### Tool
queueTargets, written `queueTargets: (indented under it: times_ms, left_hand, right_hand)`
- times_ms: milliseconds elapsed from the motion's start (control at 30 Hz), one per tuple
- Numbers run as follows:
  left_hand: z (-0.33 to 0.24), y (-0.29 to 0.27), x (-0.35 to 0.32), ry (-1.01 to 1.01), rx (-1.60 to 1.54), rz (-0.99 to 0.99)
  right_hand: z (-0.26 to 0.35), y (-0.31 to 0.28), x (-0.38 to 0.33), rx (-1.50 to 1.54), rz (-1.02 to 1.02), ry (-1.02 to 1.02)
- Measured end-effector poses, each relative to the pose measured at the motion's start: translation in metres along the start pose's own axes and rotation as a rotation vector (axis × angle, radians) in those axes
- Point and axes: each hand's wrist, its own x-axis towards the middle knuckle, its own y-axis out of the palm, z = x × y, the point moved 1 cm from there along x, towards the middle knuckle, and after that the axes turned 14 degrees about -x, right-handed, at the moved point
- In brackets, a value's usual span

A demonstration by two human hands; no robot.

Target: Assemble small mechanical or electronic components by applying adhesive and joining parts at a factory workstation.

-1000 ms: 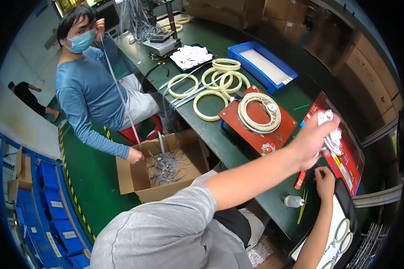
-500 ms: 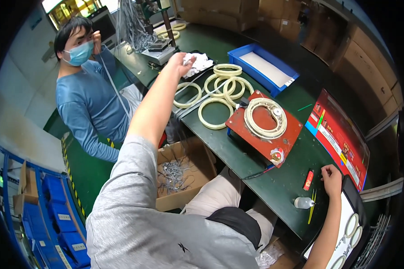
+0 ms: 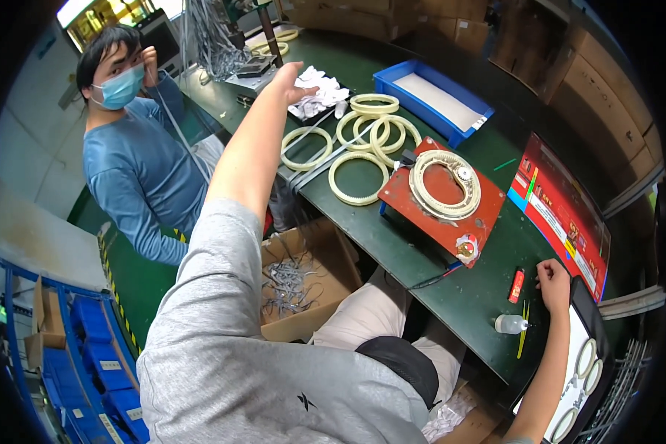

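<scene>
My left arm reaches far across the bench. My left hand (image 3: 290, 83) is open beside a crumpled white heap (image 3: 320, 90), which looks like gloves or cloth, in a dark tray. Its thumb points toward the heap, and I see nothing held. My right hand (image 3: 553, 286) rests on the bench, fingers loosely bent, apparently holding nothing. Close by lie a red tube-like item (image 3: 516, 286), a small clear squeeze bottle (image 3: 510, 324) and yellow tweezers (image 3: 524, 342). Several cream toothed rings (image 3: 358, 178) lie mid-bench. Another ring (image 3: 431, 210) sits on a red plate fixture (image 3: 409, 194).
A blue bin (image 3: 460, 136) stands behind the rings, with a red-lit screen (image 3: 562, 214) at the right. Below the bench edge, a cardboard box (image 3: 340, 255) holds grey strips. A masked co-worker (image 3: 137, 159) sits at left, one hand raised to the head.
My left hand has moved off the white heap, up and to the left, with its thumb spread. More of the heap shows. The view has shifted slightly; my right hand stays on the bench.
</scene>
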Motion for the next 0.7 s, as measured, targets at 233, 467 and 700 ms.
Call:
queueTargets:
  times_ms: [233, 467, 700]
  left_hand:
    - [0.008, -0.025, -0.013, 0.146, 0.608, -0.006]
    - [0.071, -0.026, -0.026, 0.751, 1.618, 0.483]
    - [0.085, -0.022, -0.018, 0.745, 1.922, 0.485]
  right_hand:
    - [0.000, -0.001, -0.003, -0.031, 0.003, -0.030]
    - [0.001, -0.001, -0.005, -0.045, 0.005, -0.018]
    - [0.004, -0.005, -0.008, -0.024, 0.004, -0.039]
